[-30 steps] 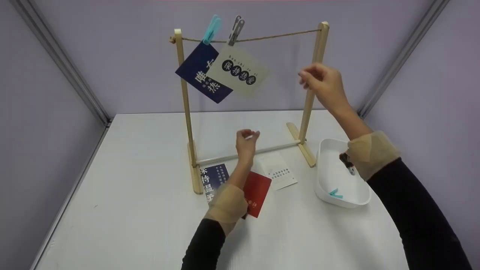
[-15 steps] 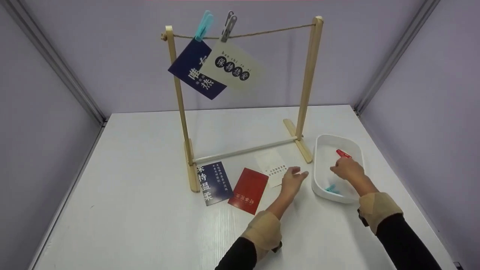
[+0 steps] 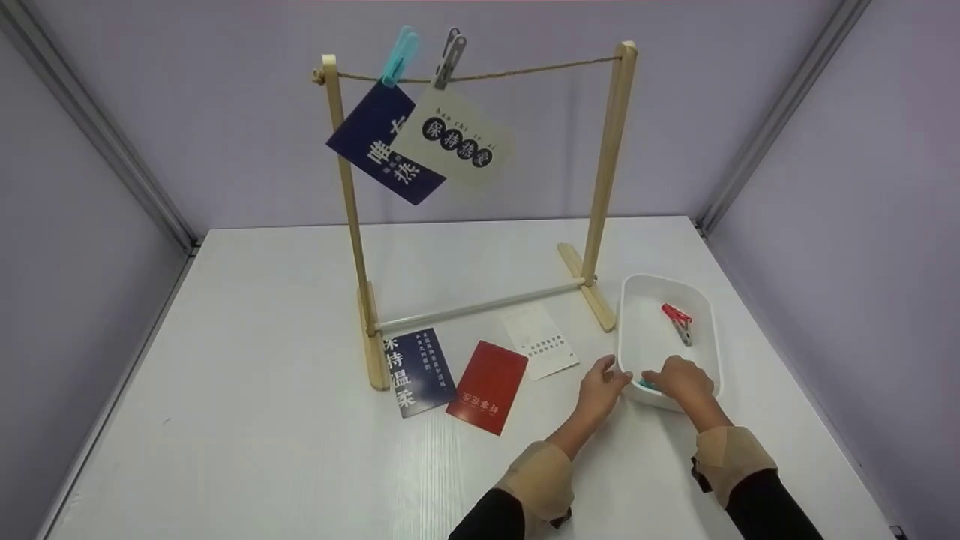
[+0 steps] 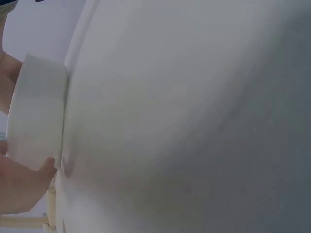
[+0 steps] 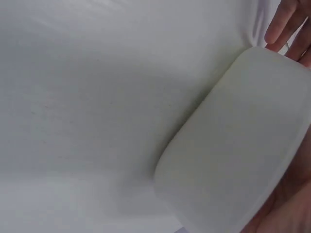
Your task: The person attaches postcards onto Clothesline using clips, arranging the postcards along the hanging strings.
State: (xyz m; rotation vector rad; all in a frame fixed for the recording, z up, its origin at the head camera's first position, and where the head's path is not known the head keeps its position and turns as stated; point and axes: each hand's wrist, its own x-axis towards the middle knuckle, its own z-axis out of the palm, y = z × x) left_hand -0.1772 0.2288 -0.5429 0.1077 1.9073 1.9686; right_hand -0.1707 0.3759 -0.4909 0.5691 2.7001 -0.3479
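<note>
My left hand [image 3: 598,391] is at the front-left corner of a white plastic box [image 3: 628,330], thumb tip at the rim and fingers along the outside wall. In the left wrist view, fingers of the left hand [image 4: 22,184] touch the box wall [image 4: 39,97]. Inside the box, my right hand [image 3: 684,381] bends over a turquoise clothespin [image 3: 646,384], pinching it; the fingers mostly cover it. From the right wrist view, the near box wall [image 5: 233,131] hides most of that hand. A red-handled metal clip [image 3: 677,322] lies farther back in the box.
A wooden stand [image 3: 604,172] carries a string [image 3: 525,73]. A turquoise clothespin [image 3: 400,56] holds a blue card [image 3: 375,154] there; a grey clothespin [image 3: 450,60] holds a cream card [image 3: 457,127]. Blue [image 3: 424,375], red [image 3: 489,386] and white cards [image 3: 538,341] lie on the table.
My right hand has come down from beside the stand's right post into the box, passing the red clip to the turquoise clothespin. The left hand has moved right from above the cards to the box.
</note>
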